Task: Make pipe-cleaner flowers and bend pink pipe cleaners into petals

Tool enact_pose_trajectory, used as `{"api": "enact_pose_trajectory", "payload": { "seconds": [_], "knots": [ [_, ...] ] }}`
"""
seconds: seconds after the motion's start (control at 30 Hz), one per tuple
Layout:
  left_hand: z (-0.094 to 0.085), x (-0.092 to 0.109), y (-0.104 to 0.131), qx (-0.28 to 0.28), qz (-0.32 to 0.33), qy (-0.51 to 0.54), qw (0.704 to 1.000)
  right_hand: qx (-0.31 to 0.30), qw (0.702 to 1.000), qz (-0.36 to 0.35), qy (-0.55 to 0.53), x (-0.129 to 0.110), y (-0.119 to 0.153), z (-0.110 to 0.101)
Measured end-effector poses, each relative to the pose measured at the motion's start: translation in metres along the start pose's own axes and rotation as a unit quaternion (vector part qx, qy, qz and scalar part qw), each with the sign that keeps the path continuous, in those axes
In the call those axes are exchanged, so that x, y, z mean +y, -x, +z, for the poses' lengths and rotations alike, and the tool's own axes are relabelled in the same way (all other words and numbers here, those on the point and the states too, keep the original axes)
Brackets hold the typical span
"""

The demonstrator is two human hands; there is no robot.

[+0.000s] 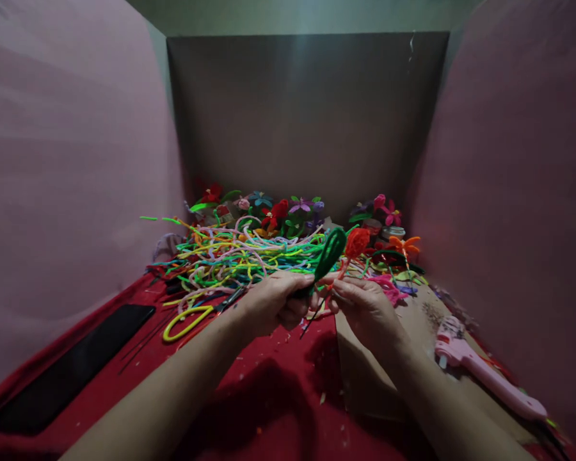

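Pinched in my left hand (283,301) is a dark green looped leaf (331,253) of fuzzy stem, its loops pointing up and to the right. My right hand (365,306) is closed on the stem of a red-orange flower (357,243), whose round bloom stands above the fingers. The two hands nearly meet in the middle, with leaf and flower side by side. A thin dark stem end slants down between them. Behind the hands spreads a tangled heap of coloured fuzzy stems (249,256).
Yellow-handled scissors (188,323) and a black flat object (72,368) lie left on the red cloth (269,397). A pink glue gun (489,371) rests on cardboard (365,378) at the right. Finished fuzzy flowers (273,214) line the back, before a grey panel.
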State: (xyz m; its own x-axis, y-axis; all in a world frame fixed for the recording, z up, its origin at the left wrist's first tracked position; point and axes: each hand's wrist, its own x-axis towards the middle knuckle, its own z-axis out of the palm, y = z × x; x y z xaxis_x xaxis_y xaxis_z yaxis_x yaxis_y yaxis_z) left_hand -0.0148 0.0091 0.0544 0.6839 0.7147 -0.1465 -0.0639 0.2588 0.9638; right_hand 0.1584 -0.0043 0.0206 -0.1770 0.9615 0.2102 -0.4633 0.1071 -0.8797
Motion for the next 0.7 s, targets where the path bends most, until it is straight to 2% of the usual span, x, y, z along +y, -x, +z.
{"api": "enact_pose_trajectory", "payload": {
  "seconds": [0.1, 0.17, 0.33, 0.57, 0.7],
  "knots": [
    [-0.001, -0.006, -0.003, -0.054, -0.003, 0.015, 0.998, -0.028, 0.999, 0.002, 0.035, 0.0, 0.002, 0.001],
    [0.0, -0.01, -0.006, -0.063, 0.0, 0.02, 0.998, -0.043, 0.998, 0.0, 0.045, 0.0, 0.002, 0.002],
    [0.004, -0.017, -0.012, 0.0, 0.021, -0.041, 0.999, -0.065, 0.998, 0.003, 0.026, 0.009, 0.001, 0.001],
    [0.005, -0.015, -0.013, 0.055, 0.036, -0.191, 0.979, 0.019, 0.999, 0.046, -0.019, 0.033, -0.003, -0.002],
    [0.009, -0.017, -0.014, 0.172, 0.135, -0.253, 0.942, 0.024, 0.997, 0.068, -0.04, 0.032, 0.002, 0.005]
  ]
}}
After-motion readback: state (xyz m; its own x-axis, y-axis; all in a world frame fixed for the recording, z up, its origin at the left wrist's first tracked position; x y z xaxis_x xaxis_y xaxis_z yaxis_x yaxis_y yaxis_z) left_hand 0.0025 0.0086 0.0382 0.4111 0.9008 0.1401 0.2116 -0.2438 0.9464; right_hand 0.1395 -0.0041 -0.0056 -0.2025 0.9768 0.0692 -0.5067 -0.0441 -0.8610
